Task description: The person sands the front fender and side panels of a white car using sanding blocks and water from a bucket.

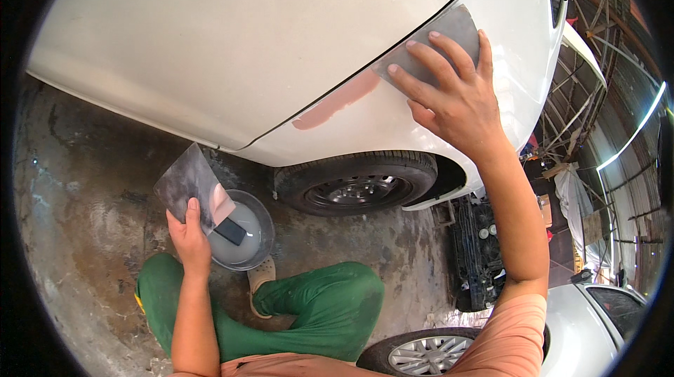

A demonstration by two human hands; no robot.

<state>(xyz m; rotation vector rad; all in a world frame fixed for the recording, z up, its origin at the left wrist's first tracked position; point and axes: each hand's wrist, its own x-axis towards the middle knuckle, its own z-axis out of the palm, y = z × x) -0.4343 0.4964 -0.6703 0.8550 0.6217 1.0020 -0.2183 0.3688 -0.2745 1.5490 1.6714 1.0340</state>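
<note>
The right arm (516, 215) reaches up and forward, bent slightly at the elbow (526, 289); the right hand (455, 100) lies palm down, its four fingers (435, 62) fanned apart and the thumb (423, 117) lower, nearer the palm; the left forearm (196, 328) rises nearly straight from the lower edge; the left hand (188, 240) grips with its thumb (192, 212) pointing upward, most of its fingers hidden; both knees (361, 289) are bent.
</note>
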